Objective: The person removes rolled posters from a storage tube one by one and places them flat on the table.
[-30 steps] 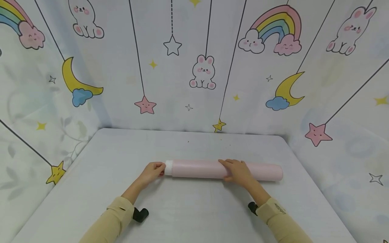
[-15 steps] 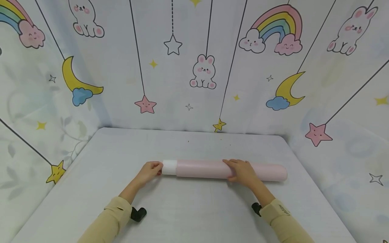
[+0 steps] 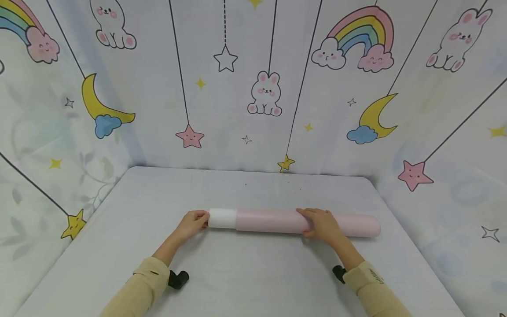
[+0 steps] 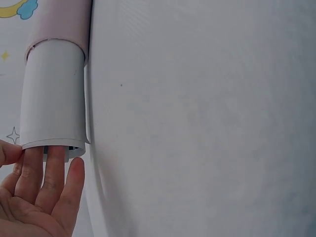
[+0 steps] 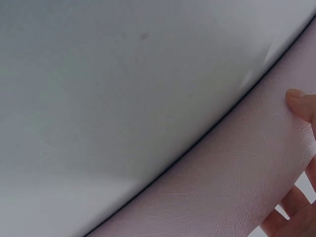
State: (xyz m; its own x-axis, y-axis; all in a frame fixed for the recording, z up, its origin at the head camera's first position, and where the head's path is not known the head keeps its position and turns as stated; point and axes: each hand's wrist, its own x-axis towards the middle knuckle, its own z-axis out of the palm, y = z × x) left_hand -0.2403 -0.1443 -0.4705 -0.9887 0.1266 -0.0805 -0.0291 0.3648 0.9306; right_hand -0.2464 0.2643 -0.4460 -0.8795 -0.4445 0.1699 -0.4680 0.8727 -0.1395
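While the left hand (image 3: 192, 224) pinches the end of a white inner roll (image 3: 222, 218) and the right hand (image 3: 324, 226) grips a pink outer tube (image 3: 267, 221) lying on the table (image 3: 253, 273), a short length projects, the remainder presumably still sheathed.

White table (image 3: 253, 273), pale wall (image 3: 152, 97), printed rabbits (image 3: 264, 94), rainbows (image 3: 363, 28)

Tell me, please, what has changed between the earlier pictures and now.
The left hand drew the white roll leftward, so more shows outside the pink tube; the right hand and pink tube shifted right. Both hands kept their hold.
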